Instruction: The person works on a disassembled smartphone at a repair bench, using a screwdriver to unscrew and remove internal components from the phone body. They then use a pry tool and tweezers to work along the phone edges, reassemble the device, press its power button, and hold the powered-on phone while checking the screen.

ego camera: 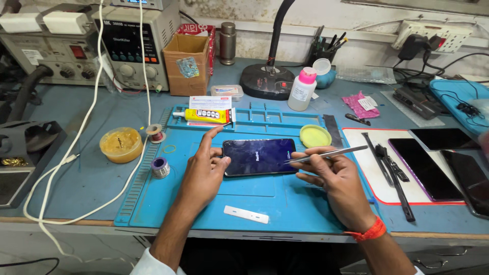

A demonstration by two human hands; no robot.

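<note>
A dark smartphone [257, 156] lies flat on the blue work mat [153, 203], its screen faintly lit. My left hand [204, 170] rests at the phone's left edge, thumb against it and index finger raised. My right hand [336, 181] sits at the phone's right edge and holds metal tweezers [331, 153], whose tip points onto the screen. A small white plastic strip [246, 214] lies on the mat in front of the phone.
A yellow glue tube [206, 115], a yellow-green lid [315, 136], solder spools [160, 167] and a flux tub [120, 144] surround the mat. Other phones [425, 168] and tools lie on a white pad at right. A power supply [133, 46], cardboard box [186, 63], lamp base [267, 80] and bottle [301, 90] stand behind.
</note>
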